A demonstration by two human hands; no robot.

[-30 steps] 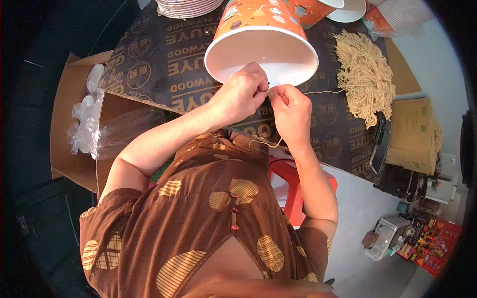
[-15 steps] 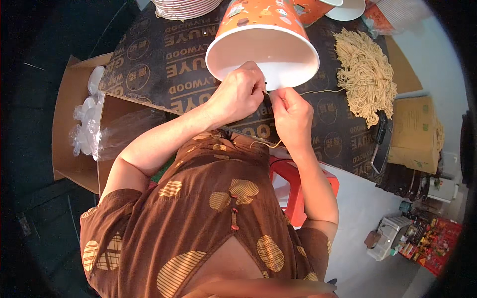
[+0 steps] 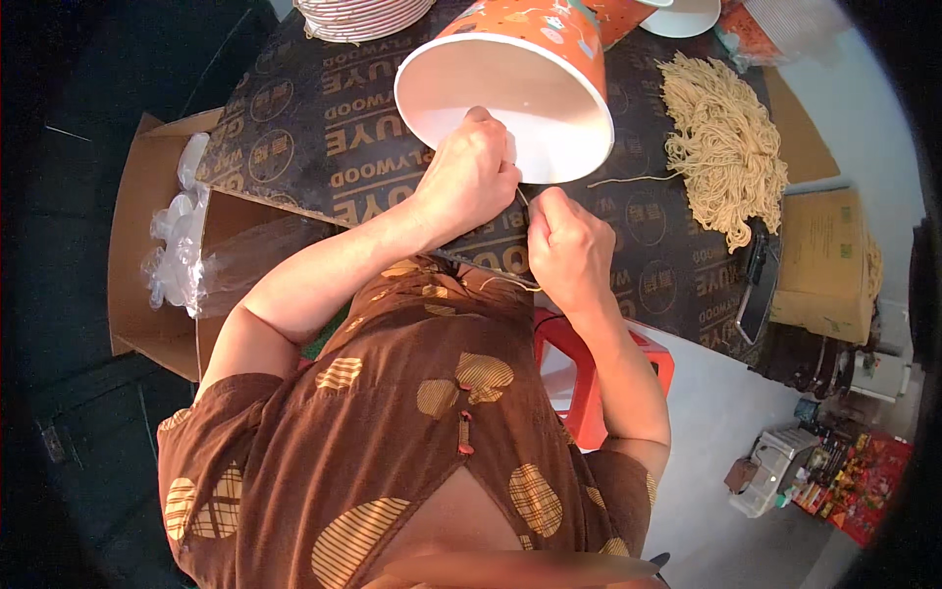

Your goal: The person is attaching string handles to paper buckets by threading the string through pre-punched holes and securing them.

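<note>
A large orange patterned paper bucket (image 3: 535, 34) lies on its side on the table, its white open mouth toward me. My left hand (image 3: 466, 177) is closed at the lower edge of the mouth, partly in front of the white inside. Close on its right, my right hand (image 3: 571, 245) is closed in a pinch below the rim. A short piece of cream string (image 3: 522, 196) runs taut between the two hands. Its loose tail (image 3: 510, 285) hangs out below my right hand, over the table edge. My fingers hide how the string meets the bucket.
A heap of cream string (image 3: 726, 147) lies on the dark printed plywood table (image 3: 294, 118), one strand trailing left. A phone (image 3: 753, 290) sits near the right edge. Stacked rims (image 3: 363, 20) stand far left. Open cardboard box (image 3: 147, 236) at left holds clear plastic; a red stool (image 3: 589, 393) is below.
The bucket has shifted slightly left and its mouth has tilted. My left hand has moved up a little, my right hand slightly down, with string now showing between them.
</note>
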